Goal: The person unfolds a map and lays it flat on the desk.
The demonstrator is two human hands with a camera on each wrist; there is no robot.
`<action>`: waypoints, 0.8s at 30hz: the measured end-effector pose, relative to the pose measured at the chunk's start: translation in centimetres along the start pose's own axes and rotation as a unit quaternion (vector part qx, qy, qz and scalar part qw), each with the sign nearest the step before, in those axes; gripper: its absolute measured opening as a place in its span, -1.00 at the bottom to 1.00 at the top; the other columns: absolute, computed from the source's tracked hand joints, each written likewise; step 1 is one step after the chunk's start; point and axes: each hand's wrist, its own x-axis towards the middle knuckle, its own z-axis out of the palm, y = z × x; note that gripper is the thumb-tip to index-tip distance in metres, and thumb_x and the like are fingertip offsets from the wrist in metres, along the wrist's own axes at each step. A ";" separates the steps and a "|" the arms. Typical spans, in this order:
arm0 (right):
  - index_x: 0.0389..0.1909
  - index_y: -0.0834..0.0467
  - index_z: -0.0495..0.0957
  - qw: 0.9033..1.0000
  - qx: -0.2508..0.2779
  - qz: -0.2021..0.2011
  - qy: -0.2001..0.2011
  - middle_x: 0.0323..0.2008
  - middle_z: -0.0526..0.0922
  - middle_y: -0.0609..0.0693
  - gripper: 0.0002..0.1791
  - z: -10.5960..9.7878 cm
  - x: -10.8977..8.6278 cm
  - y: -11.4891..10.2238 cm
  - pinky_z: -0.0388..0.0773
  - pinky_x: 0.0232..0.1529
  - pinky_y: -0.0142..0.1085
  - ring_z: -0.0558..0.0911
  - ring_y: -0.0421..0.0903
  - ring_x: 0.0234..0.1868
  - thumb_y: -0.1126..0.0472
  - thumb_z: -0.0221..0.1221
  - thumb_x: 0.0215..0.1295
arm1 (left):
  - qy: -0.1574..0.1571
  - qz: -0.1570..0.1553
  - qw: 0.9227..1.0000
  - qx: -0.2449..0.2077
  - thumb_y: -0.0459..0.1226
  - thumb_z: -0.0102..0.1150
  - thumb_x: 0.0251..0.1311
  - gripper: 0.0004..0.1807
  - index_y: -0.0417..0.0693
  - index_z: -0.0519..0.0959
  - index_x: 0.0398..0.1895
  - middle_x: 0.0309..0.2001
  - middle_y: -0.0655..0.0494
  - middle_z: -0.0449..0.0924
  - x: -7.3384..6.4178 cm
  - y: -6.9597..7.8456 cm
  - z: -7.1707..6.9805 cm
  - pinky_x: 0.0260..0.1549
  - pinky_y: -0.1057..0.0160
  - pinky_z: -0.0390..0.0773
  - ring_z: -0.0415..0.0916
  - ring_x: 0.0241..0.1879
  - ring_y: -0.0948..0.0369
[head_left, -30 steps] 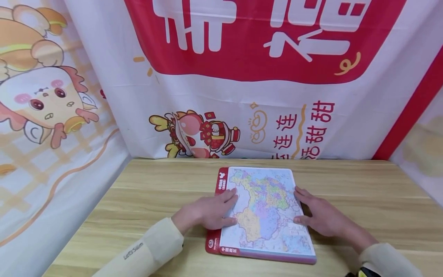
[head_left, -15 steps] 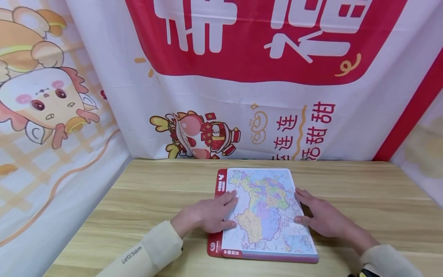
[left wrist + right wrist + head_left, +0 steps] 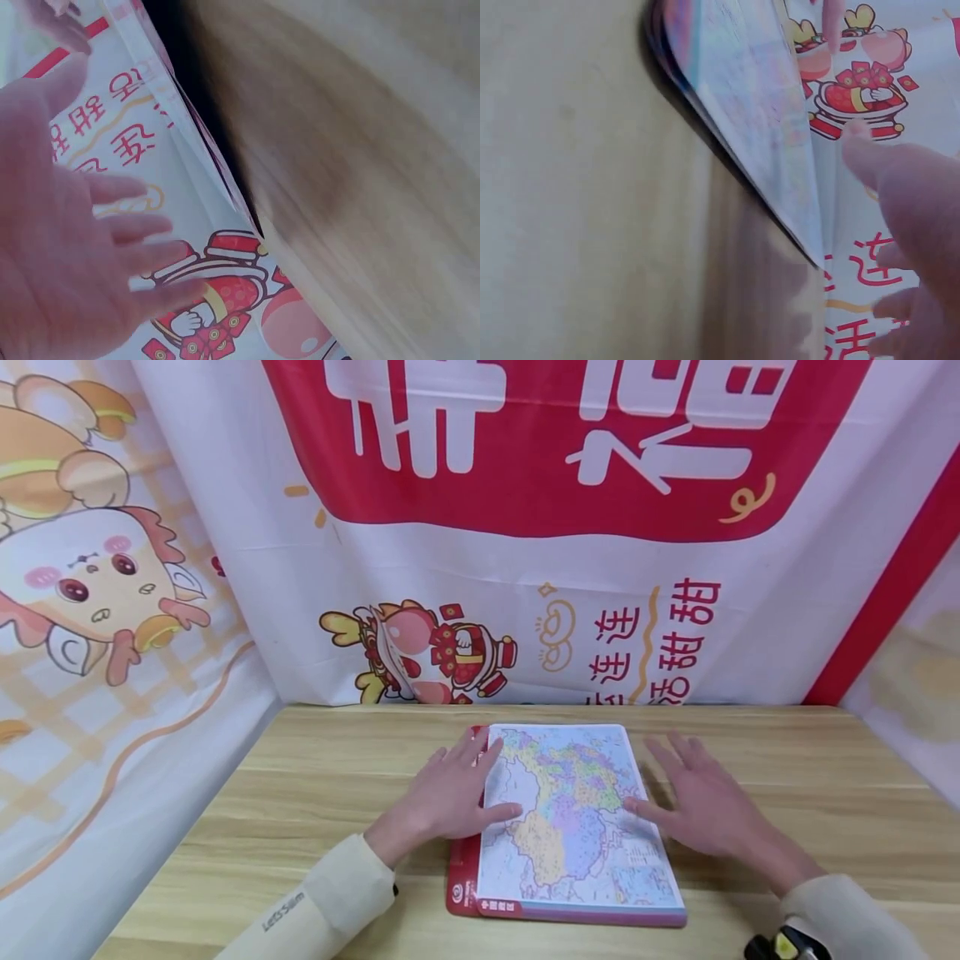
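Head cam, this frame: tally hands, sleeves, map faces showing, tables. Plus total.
Hands: 2 (left hand, right hand)
Sleeves: 2 (left sleeve, right sleeve)
Map faces showing: 1 (map)
Tables: 1 (wooden table)
Total: 6

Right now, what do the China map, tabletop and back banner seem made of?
China map: smooth card or plastic, perhaps coated; edges look stiff.
Tabletop: satin wood or laminate, from its grain.
Back banner: probably matte fabric, given soft creases.
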 end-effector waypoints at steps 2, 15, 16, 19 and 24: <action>0.72 0.13 0.02 1.000 -0.014 0.009 0.014 0.68 -0.08 0.44 0.23 -0.5 0.4 -0.1 0.00 0.49 0.58 -0.01 0.63 0.60 -0.63 0.07 0.31 | 0.025 -0.019 0.999 0.006 0.41 0.22 0.23 0.15 0.10 0.07 0.74 0.76 -0.05 -0.09 0.3 0.0 -0.1 0.63 -0.34 0.09 -0.16 0.75 -0.10; 0.76 -0.04 -0.16 0.998 -0.015 0.050 0.026 0.70 -0.38 0.41 0.26 -2.1 1.5 -0.4 -0.26 0.44 0.68 -0.26 0.71 0.60 -0.69 0.00 0.27 | 0.081 -0.086 0.993 0.001 0.49 0.16 0.18 0.20 0.28 -0.07 0.77 0.78 -0.03 -0.28 0.7 -0.7 -0.4 0.62 -0.45 -0.11 -0.46 0.76 -0.13; 0.76 -0.04 -0.16 0.998 -0.016 0.050 0.026 0.70 -0.38 0.42 0.26 -2.2 1.5 -0.4 -0.26 0.43 0.69 -0.26 0.71 0.59 -0.69 0.00 0.26 | 0.082 -0.086 0.993 0.002 0.49 0.16 0.18 0.20 0.28 -0.07 0.77 0.78 -0.03 -0.28 0.7 -0.8 -0.5 0.62 -0.46 -0.12 -0.46 0.76 -0.13; 0.76 -0.05 -0.17 0.998 -0.018 0.049 0.027 0.70 -0.37 0.43 0.26 -2.3 1.6 -0.5 -0.24 0.42 0.69 -0.24 0.72 0.59 -0.68 0.01 0.27 | 0.082 -0.085 0.993 0.003 0.49 0.16 0.18 0.20 0.29 -0.08 0.77 0.79 -0.02 -0.31 0.5 -0.7 -0.6 0.61 -0.47 -0.12 -0.48 0.76 -0.13; 0.76 -0.05 -0.17 0.999 -0.016 0.040 0.027 0.71 -0.32 0.40 0.28 -2.2 1.5 -0.6 -0.25 0.45 0.67 -0.23 0.68 0.61 -0.70 0.01 0.25 | 0.080 -0.075 0.994 0.009 0.47 0.18 0.19 0.18 0.28 -0.05 0.76 0.78 -0.01 -0.29 0.5 -0.7 -0.5 0.62 -0.45 -0.09 -0.41 0.76 -0.13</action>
